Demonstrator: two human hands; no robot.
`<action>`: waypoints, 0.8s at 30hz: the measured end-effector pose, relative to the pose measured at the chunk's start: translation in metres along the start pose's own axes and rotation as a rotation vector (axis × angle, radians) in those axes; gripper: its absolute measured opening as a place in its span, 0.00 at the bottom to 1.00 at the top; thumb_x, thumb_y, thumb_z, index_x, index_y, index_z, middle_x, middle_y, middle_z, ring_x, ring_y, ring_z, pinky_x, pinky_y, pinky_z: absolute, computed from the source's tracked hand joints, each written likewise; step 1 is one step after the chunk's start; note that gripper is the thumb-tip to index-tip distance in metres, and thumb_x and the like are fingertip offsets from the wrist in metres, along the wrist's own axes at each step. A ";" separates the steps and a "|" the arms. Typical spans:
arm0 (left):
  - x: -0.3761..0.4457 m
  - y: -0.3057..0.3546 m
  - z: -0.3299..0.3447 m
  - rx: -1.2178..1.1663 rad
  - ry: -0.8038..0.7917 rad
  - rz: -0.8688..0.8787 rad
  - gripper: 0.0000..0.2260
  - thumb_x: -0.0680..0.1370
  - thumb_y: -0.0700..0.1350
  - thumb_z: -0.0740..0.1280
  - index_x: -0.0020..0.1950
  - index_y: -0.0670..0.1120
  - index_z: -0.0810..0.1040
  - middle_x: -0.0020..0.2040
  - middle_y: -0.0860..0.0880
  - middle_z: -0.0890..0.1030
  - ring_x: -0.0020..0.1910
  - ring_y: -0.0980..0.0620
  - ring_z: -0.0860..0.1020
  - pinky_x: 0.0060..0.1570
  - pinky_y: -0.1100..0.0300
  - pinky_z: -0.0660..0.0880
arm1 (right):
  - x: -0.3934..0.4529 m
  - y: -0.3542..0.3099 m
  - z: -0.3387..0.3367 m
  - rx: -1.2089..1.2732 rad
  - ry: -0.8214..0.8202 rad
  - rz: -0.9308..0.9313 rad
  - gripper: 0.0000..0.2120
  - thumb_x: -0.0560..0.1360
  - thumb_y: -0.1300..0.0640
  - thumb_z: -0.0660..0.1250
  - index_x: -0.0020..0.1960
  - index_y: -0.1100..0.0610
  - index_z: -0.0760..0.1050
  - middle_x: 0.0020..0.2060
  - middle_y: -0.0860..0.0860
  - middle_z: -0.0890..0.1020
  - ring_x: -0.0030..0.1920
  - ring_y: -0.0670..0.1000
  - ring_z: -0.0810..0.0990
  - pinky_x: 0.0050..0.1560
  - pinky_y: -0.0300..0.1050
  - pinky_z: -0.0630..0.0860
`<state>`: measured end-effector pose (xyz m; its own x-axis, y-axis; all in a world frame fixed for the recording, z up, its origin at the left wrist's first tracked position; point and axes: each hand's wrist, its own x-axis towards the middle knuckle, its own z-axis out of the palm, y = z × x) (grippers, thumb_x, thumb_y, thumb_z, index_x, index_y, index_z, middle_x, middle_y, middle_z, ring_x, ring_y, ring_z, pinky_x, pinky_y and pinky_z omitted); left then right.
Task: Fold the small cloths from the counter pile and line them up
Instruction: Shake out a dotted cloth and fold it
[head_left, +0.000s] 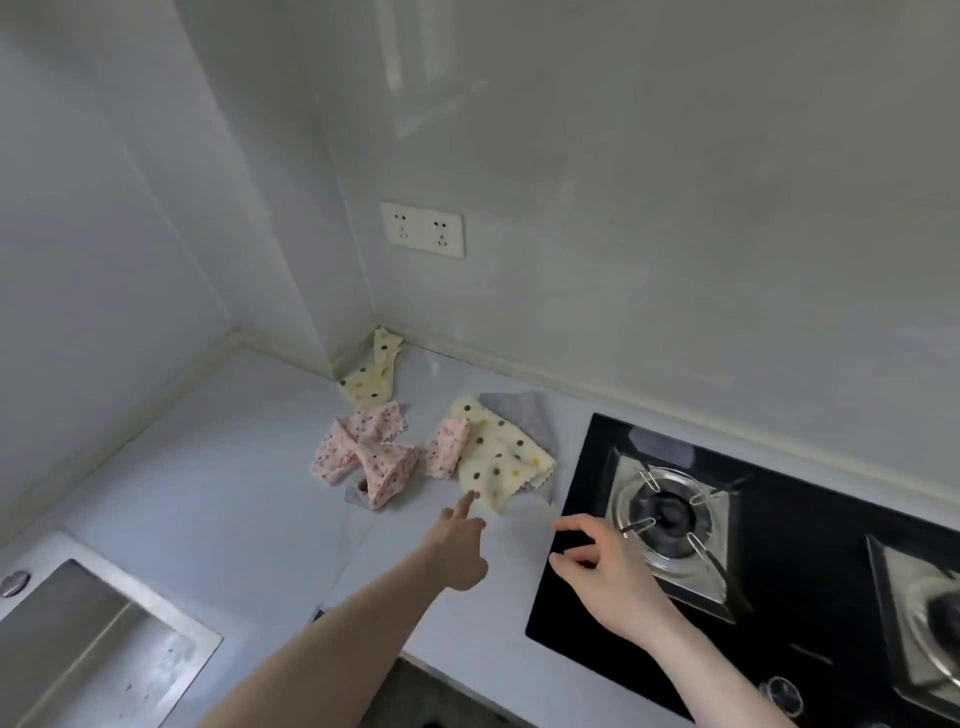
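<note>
- Several cloths lie loose at the far corner of the bench (249, 467): a yellow dotted cloth (501, 457) spread flat just left of the hob (779, 545), a grey cloth (514, 410) partly under its far edge, a small pink cloth (448, 448) touching its left edge, a crumpled pink cloth (363, 454) further left, and a second yellow cloth (375, 376) pushed into the wall corner. None looks folded yet, so the task seems barely begun.
- Left hand (460, 545) reaches out with its forefinger straight, the tip at or just short of the near corner of the flat yellow cloth; the other fingers are curled and it holds nothing. One fingertip could merely push the corner along, and the cloth may slide or ruck instead of lifting.
- Right hand (602, 566) hovers over the near left edge of the hob, thumb and fingers loosely curved with a gap between them, holding nothing. I cannot tell whether it touches the glass. Reaching across from there risks brushing the burner (667, 512) and its pan supports.
- Because the yellow, grey and small pink cloths overlap or touch, pulling one is likely to drag its neighbours and muddle the pile.
- A cloth drawn toward the right could trail onto the hob; whether the burner is hot cannot be told.
- Little bare bench lies between the sink (104, 623) and the hob, so a row laid carelessly may run crooked or crowd the near edge.
</note>
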<state>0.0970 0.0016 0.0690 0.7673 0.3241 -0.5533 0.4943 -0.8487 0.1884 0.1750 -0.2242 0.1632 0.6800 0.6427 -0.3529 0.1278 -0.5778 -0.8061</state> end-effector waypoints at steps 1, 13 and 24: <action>0.011 -0.006 -0.003 0.051 -0.013 0.022 0.27 0.79 0.45 0.64 0.79 0.47 0.66 0.84 0.48 0.39 0.79 0.41 0.57 0.68 0.48 0.73 | 0.001 -0.004 0.007 0.006 0.021 0.009 0.15 0.79 0.51 0.69 0.64 0.39 0.75 0.62 0.38 0.77 0.55 0.34 0.79 0.43 0.29 0.75; 0.053 -0.020 -0.014 -0.299 0.434 0.231 0.21 0.79 0.40 0.67 0.72 0.49 0.76 0.72 0.51 0.76 0.71 0.48 0.74 0.68 0.53 0.73 | -0.052 -0.012 0.022 0.091 0.214 0.152 0.14 0.78 0.52 0.72 0.59 0.36 0.77 0.56 0.41 0.81 0.53 0.33 0.79 0.42 0.28 0.75; -0.105 0.002 -0.124 -0.765 0.702 0.375 0.08 0.78 0.43 0.73 0.52 0.54 0.79 0.46 0.56 0.82 0.41 0.58 0.82 0.40 0.64 0.79 | -0.063 -0.055 0.032 0.217 0.310 -0.123 0.20 0.75 0.55 0.75 0.63 0.40 0.75 0.60 0.37 0.80 0.48 0.43 0.84 0.49 0.34 0.78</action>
<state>0.0686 0.0176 0.2284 0.8632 0.4708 0.1822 0.1178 -0.5388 0.8342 0.1021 -0.2161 0.2146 0.8589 0.4993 -0.1140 0.0889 -0.3645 -0.9269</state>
